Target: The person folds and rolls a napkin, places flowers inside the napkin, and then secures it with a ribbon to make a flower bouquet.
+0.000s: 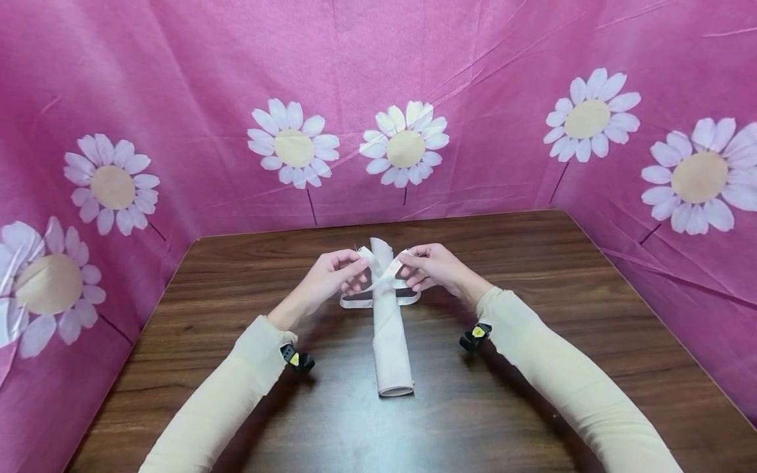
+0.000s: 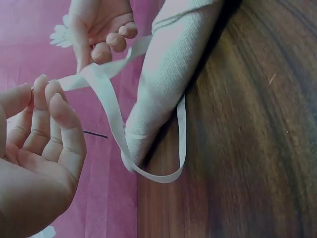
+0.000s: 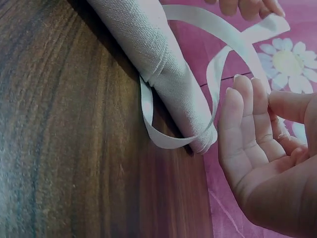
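Observation:
A rolled white cloth (image 1: 391, 348) lies lengthwise on the table, its open rolled end toward me. Under and around its far half runs a white ribbon (image 1: 357, 303), looping out on both sides. My left hand (image 1: 331, 279) pinches one ribbon end between thumb and fingers, to the left of the roll. On the right, my right hand (image 1: 440, 268) pinches the other end. The two ribbon lengths cross above the roll. In the right wrist view, a frayed ribbon tip (image 3: 283, 130) sticks out below the thumb of the right hand (image 3: 272, 163).
The dark wood-grain table (image 1: 236, 341) is enclosed at the back and sides by a pink curtain (image 1: 207, 79) printed with white daisies. Both wrists, in cream sleeves (image 1: 550, 355), carry small black cameras (image 1: 298, 359) close above the tabletop.

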Action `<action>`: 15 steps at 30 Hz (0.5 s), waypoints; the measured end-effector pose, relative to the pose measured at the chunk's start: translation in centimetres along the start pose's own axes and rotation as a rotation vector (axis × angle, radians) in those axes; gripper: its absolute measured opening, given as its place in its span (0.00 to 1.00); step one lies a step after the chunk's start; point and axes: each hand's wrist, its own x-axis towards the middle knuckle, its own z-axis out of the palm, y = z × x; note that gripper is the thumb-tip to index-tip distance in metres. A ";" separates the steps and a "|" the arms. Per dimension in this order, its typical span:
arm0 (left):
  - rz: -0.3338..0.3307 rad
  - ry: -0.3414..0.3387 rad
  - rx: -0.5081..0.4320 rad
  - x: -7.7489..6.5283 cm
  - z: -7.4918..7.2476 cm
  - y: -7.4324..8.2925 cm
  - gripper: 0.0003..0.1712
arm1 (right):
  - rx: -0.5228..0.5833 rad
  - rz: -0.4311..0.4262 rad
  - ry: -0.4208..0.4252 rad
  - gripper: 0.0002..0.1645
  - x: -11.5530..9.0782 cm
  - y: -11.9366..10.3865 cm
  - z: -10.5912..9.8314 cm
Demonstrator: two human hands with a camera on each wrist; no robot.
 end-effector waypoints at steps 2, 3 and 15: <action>-0.006 -0.028 0.014 -0.5 0.1 -0.1 0.16 | 0.003 0.009 -0.002 0.16 0.0 0.0 0.0; -0.008 -0.045 0.019 -0.7 0.2 -0.2 0.18 | 0.007 0.016 -0.001 0.16 -0.1 0.1 0.1; -0.049 -0.186 0.048 -2.3 0.4 -0.8 0.21 | 0.002 0.005 0.007 0.15 0.3 0.0 -0.3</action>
